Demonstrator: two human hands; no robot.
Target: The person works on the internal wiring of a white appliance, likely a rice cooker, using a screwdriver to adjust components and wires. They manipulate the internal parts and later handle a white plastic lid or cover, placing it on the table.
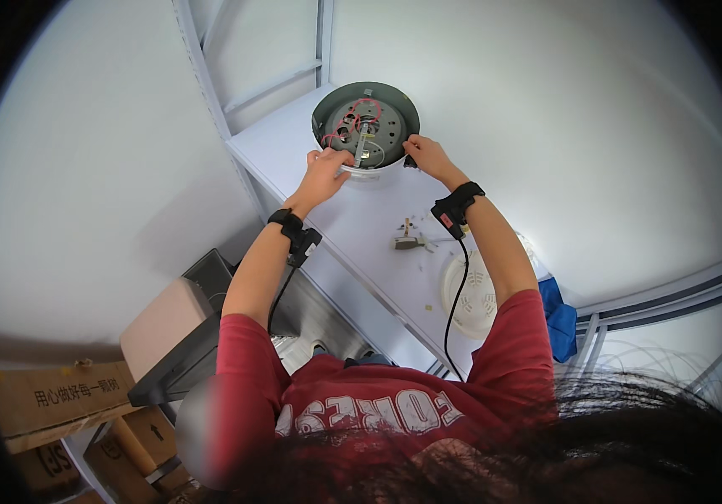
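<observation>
At the far part of the white table [353, 239] a round appliance housing [408, 102] lies with its open underside up. Its inside is dark grey with a white outer wall below. Red wires [367, 102] loop over the metal parts within, and a pale strip [362, 143] runs across its middle. My left hand [326, 174] grips the near left rim, fingers bent inward, tips partly hidden. On the right, my right hand [432, 158] is closed at the rim, beside a small black piece [411, 161] under its fingers.
A grey-handled tool [409, 244] lies among small loose parts. Nearer me, a white slotted round cover [470, 316] sits partly behind my right arm, with blue cloth [558, 322] beyond. Cardboard boxes [71, 401] and a pink-and-black object [172, 328] stand lower left. Cables hang from my wrist straps.
</observation>
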